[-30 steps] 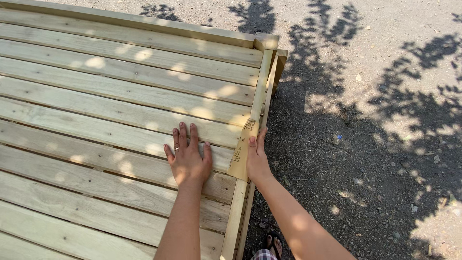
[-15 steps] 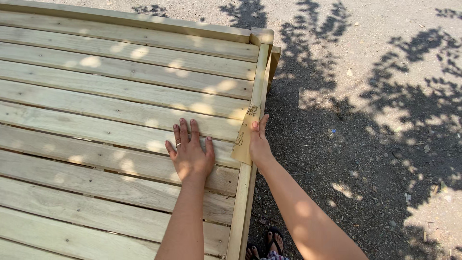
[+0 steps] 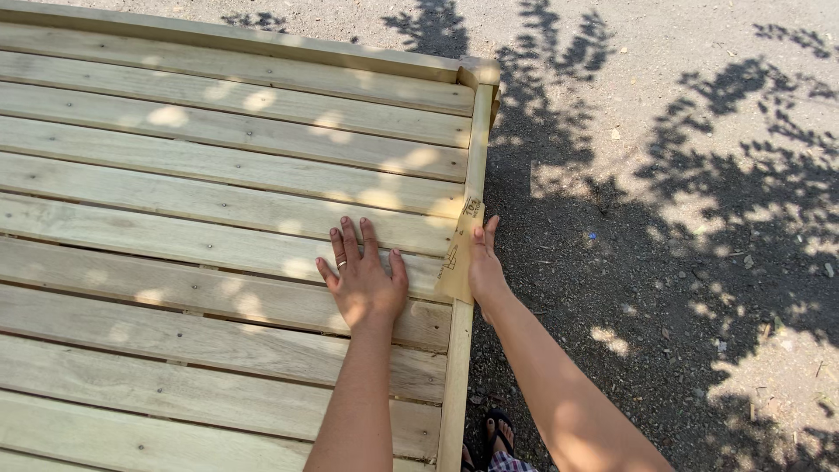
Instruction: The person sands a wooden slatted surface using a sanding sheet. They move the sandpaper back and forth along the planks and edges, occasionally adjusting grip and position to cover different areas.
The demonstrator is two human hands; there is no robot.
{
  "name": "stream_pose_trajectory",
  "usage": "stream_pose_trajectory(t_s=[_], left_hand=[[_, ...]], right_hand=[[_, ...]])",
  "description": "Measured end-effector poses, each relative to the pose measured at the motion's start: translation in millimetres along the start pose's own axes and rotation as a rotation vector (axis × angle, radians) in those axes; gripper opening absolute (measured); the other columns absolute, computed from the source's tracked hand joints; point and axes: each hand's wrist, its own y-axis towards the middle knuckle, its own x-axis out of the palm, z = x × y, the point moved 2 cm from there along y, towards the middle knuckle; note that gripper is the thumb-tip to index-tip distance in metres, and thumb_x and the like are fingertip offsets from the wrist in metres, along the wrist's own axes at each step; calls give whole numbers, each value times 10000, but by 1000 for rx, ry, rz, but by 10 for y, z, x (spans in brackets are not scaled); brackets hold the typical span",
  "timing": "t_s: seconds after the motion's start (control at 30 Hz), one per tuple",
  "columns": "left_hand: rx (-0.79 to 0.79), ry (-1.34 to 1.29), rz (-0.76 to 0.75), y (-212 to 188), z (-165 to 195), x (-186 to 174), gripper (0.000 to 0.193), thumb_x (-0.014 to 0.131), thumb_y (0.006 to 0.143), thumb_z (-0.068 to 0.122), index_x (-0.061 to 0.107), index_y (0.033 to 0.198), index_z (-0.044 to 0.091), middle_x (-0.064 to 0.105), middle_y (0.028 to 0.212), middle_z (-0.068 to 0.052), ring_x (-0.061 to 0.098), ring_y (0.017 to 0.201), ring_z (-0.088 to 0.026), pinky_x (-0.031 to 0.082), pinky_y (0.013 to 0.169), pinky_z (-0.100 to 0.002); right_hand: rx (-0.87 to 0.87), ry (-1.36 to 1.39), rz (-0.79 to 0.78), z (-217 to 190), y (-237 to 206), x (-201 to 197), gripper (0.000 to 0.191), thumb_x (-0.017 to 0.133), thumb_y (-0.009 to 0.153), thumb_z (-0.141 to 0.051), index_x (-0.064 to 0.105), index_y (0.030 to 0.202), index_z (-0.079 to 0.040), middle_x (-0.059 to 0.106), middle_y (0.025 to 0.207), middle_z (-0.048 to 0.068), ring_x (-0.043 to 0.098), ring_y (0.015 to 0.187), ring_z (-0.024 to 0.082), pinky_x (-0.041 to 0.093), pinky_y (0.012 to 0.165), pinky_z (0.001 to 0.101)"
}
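Sandpaper (image 3: pixel 460 253) on frame rail (image 3: pixel 476 149), slats (image 3: pixel 218 175) left

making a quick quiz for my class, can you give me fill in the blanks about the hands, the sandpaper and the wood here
1. The left hand lies flat on the wooden ____.
2. The right hand presses the ____ against the edge rail.
3. A ____ shows on one finger of the left hand.
4. The ground is dappled with tree ____.

Missing words: slats; sandpaper; ring; shadows

Bare forearms, no sleeves, left hand (image 3: pixel 365 281) — thin ring on one finger, right hand (image 3: pixel 483 267) — unadorned
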Motion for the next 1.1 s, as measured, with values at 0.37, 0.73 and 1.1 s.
stream_pose_trajectory(t_s=[0.37, 0.73, 1.1], left_hand=[[6, -54, 29, -24, 27, -14, 741, 317, 981, 513, 79, 1634, 255, -2, 1714, -29, -14, 1568, -209, -7, 1239, -533], [8, -81, 52, -50, 39, -59, 741, 333, 975, 503, 93, 1633, 260, 26, 1716, -23, 0, 1572, -209, 2, 1241, -537], [0, -95, 16, -56, 23, -45, 734, 313, 982, 495, 74, 1635, 259, -5, 1721, -19, -27, 1573, -198, -17, 1251, -527]], right_hand=[[-42, 79, -11, -205, 275, -44, 813, 194, 944, -616, -237, 1576, -341, 296, 1656, 102, 491, 1423, 281, 480, 1121, 464], [-305, -201, -41, 578, -371, -31, 757, 187, 1008, -594, -92, 1633, -272, 99, 1734, 55, 190, 1575, 257, 226, 1235, 378], [-359, -627, 395, -160, -103, 66, 650, 308, 1112, -377, 51, 1649, -117, 531, 1490, 234, 607, 1250, 425, 476, 1043, 476]])
